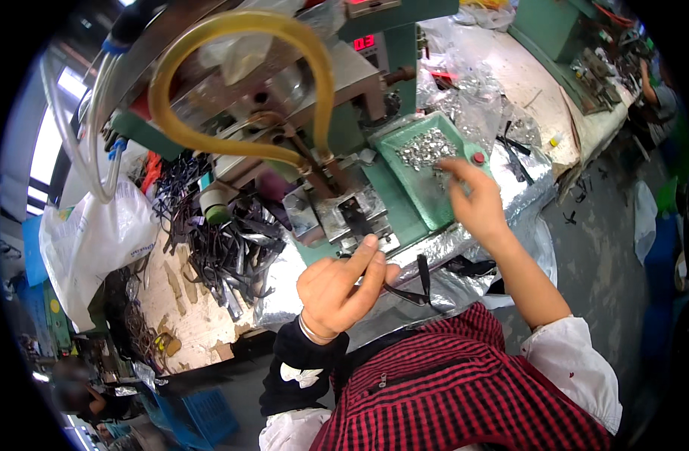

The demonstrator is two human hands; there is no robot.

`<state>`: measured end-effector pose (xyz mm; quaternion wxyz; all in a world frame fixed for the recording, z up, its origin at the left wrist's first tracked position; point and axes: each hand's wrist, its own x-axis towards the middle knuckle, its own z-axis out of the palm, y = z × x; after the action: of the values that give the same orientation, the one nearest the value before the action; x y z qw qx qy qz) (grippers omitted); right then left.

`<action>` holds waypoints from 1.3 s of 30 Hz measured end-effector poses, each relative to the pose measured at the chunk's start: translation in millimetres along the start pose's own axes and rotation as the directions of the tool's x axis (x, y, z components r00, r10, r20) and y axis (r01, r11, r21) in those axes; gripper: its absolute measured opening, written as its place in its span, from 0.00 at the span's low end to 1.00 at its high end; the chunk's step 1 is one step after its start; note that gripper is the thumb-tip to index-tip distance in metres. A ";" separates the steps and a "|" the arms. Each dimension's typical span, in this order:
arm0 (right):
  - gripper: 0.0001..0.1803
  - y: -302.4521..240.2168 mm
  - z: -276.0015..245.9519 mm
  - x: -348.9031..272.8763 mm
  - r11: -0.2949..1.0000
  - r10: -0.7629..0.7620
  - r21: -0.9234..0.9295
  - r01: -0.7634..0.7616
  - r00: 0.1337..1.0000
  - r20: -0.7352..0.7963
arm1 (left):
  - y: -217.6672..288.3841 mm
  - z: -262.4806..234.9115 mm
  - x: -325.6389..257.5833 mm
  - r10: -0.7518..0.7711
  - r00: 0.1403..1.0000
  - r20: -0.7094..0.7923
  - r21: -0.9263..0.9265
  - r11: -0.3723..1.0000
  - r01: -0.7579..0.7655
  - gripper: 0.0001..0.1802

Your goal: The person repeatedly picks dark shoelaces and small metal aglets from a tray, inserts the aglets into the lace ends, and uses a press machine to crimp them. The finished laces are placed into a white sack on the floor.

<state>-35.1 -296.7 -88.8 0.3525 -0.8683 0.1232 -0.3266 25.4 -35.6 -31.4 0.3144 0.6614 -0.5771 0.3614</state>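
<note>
My left hand (337,289) is at the front of the machine's metal fixture (326,218), its fingers closed on a black strap (356,216). One end of the strap lies over the fixture, beneath the press. Over the green tray (447,214) reaches my right hand (476,197), its index finger stretched toward a pile of small silvery metal pieces (426,149). Its fingers look apart, though the tips are a little blurred. Whether a piece touches them is too small to tell.
A yellowish hose (160,83) loops over the green press. Many black straps (224,252) are heaped left of it, beside a white plastic bag (96,252). A red button (478,158) sits at the tray's right. Foil (521,199) covers the bench edge. Another machine (551,34) stands far right.
</note>
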 end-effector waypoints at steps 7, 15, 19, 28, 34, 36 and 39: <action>0.14 12.8 -9.2 16.6 0.993 0.114 -0.020 -0.115 0.993 -0.027 | 0.6 -3.0 -1.9 -0.022 0.997 0.070 0.035 0.999 0.019 0.16; 0.07 13.8 5.8 -15.5 0.932 -0.105 -0.344 0.115 0.993 0.048 | 26.6 -13.1 -2.1 -0.324 0.941 0.094 -0.090 0.939 0.332 0.23; 0.07 4.0 9.9 -15.6 0.985 0.153 -0.085 -0.153 0.988 -0.008 | 54.2 -86.3 -9.8 -0.353 0.917 0.188 -0.146 0.913 0.381 0.20; 0.10 -13.0 22.6 -0.7 0.979 -0.200 -0.052 0.196 0.975 -0.098 | -61.1 -105.1 -53.8 -0.605 0.796 0.014 0.587 0.650 0.483 0.15; 0.08 0.9 8.0 -22.0 0.995 -0.028 -0.095 0.018 0.994 -0.103 | -130.8 -61.6 -123.8 -0.658 0.745 0.110 0.557 0.661 0.502 0.18; 0.08 4.7 -8.7 -35.3 0.994 0.008 -0.106 -0.024 0.990 -0.143 | -124.7 -74.4 -129.8 -0.631 0.773 -0.071 0.453 0.670 0.588 0.15; 0.08 -3.3 -25.2 -40.6 0.998 0.008 -0.069 -0.016 0.993 -0.114 | -106.7 -93.2 -114.5 -0.915 0.350 -0.202 -0.177 0.386 0.906 0.26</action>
<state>-82.3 -289.7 -92.4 0.3165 -0.8591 0.1597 -0.3690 112.0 117.9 -77.1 0.5472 0.8091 -0.0716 0.2017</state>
